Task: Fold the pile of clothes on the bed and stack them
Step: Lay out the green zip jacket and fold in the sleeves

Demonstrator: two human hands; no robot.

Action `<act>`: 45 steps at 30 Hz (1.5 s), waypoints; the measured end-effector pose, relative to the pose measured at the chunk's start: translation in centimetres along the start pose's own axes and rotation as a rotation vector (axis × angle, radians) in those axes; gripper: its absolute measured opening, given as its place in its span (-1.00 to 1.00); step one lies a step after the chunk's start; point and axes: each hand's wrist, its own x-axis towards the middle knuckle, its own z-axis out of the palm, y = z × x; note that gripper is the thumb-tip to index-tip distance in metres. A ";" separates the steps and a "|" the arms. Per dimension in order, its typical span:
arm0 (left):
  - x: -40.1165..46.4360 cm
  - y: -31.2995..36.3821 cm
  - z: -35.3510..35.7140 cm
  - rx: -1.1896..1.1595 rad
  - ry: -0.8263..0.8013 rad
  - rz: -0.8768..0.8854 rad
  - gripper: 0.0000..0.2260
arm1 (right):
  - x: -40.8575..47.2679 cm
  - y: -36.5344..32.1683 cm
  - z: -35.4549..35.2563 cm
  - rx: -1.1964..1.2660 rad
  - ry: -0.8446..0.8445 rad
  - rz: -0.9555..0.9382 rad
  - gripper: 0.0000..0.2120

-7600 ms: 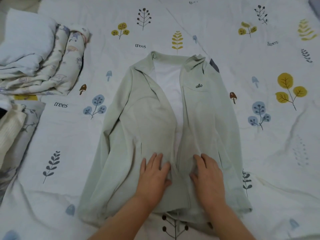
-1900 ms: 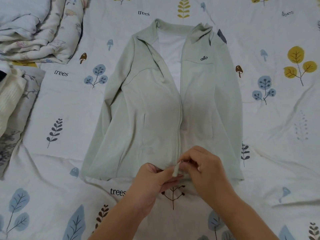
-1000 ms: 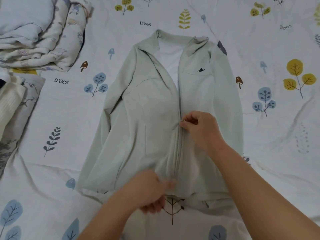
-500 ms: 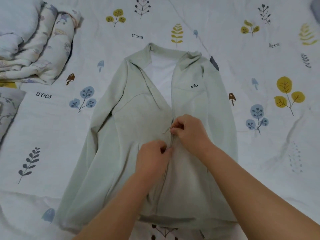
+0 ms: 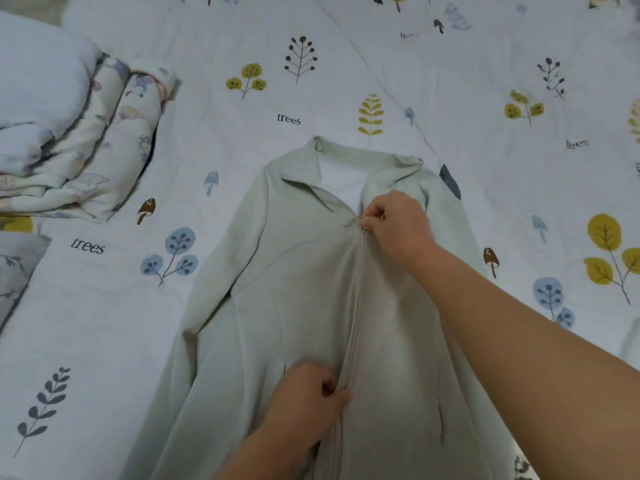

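Pale green jacket (image 5: 294, 306) lies flat, front up, on the bed (image 5: 450, 81), collar away from the person. Zip closed from near the left hand (image 5: 308, 400) up to the right hand (image 5: 398, 225); white lining shows in the open neck beyond it. Right hand pinches the zip pull (image 5: 360, 221). Left hand grips the fabric beside the zip line. Sheet printed with leaves, mushrooms, "trees". Folded quilt (image 5: 76, 147) lies far left of both hands.
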 end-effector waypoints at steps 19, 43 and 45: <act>7.9 5.1 -4.2 -0.089 0.220 0.066 -0.60 | 5.8 -0.6 -0.1 -0.038 0.031 -0.062 -0.91; 7.4 4.4 -5.6 -0.247 0.257 -0.010 -0.78 | 9.4 1.2 -3.5 -0.016 0.160 0.093 -0.62; 7.4 4.5 -7.5 -0.229 0.431 0.013 -0.83 | 7.7 2.8 -3.2 -0.088 0.175 0.168 -0.60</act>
